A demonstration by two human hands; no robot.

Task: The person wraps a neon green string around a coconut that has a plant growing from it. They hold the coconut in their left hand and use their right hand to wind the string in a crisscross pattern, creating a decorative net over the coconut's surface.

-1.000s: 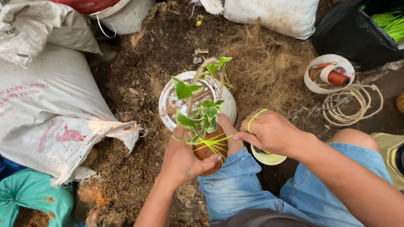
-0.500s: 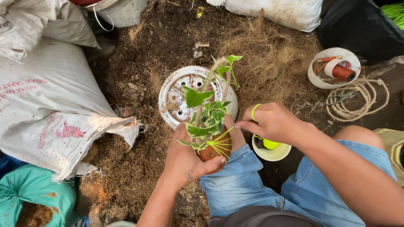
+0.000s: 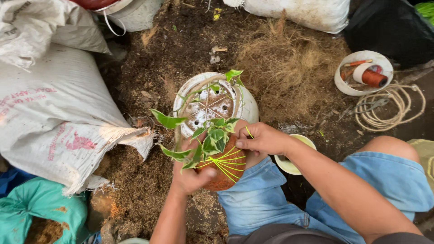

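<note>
A brown fibre ball (image 3: 227,168) with a small green-leaved plant (image 3: 209,135) growing from its top rests over my knee. Yellow-green string (image 3: 224,161) is wound across the ball in several strands. My left hand (image 3: 189,176) cups the ball from below on the left. My right hand (image 3: 263,138) pinches the string at the ball's upper right. Just behind the plant stands an upturned white plastic pot (image 3: 212,103).
A torn white sack (image 3: 58,131) spills soil at left. Dry coconut fibre (image 3: 289,68) is heaped behind. A white bowl (image 3: 359,72) holds an orange thread spool, with coiled rope (image 3: 389,106) beside it. A pale dish (image 3: 294,162) sits by my knee.
My right hand has pulled the string across the ball toward its upper right. The ball sits slightly lower and nearer my knee; the camera has shifted a little.
</note>
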